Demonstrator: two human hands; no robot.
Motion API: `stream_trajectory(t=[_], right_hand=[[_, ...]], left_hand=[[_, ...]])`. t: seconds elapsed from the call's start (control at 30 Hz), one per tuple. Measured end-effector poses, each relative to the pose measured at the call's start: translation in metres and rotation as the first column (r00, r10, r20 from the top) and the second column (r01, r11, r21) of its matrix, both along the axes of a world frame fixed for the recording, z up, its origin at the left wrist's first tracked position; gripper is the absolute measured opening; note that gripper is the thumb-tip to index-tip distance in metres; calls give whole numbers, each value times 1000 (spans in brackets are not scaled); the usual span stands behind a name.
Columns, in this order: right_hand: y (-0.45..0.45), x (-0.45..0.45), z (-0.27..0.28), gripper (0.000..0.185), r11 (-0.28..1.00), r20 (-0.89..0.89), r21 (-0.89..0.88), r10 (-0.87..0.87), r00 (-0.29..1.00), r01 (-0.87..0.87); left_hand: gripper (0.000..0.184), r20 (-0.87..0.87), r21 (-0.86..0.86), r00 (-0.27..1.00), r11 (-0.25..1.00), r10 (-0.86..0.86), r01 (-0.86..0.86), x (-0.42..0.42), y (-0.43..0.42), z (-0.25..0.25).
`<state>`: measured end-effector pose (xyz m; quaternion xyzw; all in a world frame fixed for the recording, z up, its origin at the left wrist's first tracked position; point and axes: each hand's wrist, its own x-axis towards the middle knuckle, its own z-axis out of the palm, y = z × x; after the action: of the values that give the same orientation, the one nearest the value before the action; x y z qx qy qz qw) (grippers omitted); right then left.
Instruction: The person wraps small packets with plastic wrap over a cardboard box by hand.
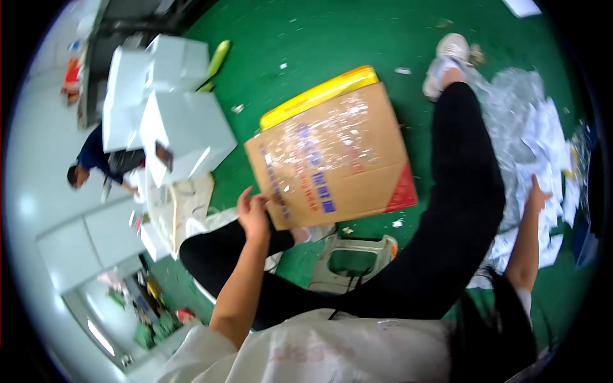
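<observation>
A cardboard box (357,140) with blue and red print and shiny clear tape lies in front of my legs. Under its far edge shows a yellow package (319,96). My left hand (254,216) is beside the box's left edge, fingers loosely bent and apart; whether they touch the cardboard I cannot tell. Out to the right, my right hand (538,193) is over a heap of white papers (543,137), fingers stretched out with nothing visible in them. Crumpled clear plastic (507,96) lies by the papers.
A low plastic stool (319,265) stands between my legs on the green floor (281,38). White foam boxes (188,127) are stacked to the left. Behind them a person (96,159) bends forward. Scraps dot the floor. Green bags (156,329) lie at lower left.
</observation>
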<state>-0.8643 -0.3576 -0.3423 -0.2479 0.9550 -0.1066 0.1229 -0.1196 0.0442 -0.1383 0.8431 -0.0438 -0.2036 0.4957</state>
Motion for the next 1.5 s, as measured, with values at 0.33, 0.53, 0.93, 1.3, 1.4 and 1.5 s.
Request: stream_trajectory(t=[0.33,0.53,0.93,1.3,1.4,1.5], right_hand=[[25,299,315,88,-169,-240,-668,971,-5,-724],[117,576,299,93,-643,-141,-385,750,-647,-662],[132,531,191,78,217,313,-450,947,75,-866],[112,506,108,28,66,472,-218,880,-46,-974],[112,489,166,15,257,771,-259,636,-39,-931],[128,464,207,12,211,747,-299,658,-91,-931]], left_hand=[[37,487,565,771,821,-410,79,-35,-50,-37],[15,394,359,885,928,-249,101,-23,-49,-70],[14,-338,-425,938,902,-76,-80,-8,-31,-89],[25,-414,-159,892,979,-183,127,5,-23,-84],[24,-226,18,952,977,-205,214,6,-11,-78],[25,-103,185,965,949,-240,256,-5,18,-46]])
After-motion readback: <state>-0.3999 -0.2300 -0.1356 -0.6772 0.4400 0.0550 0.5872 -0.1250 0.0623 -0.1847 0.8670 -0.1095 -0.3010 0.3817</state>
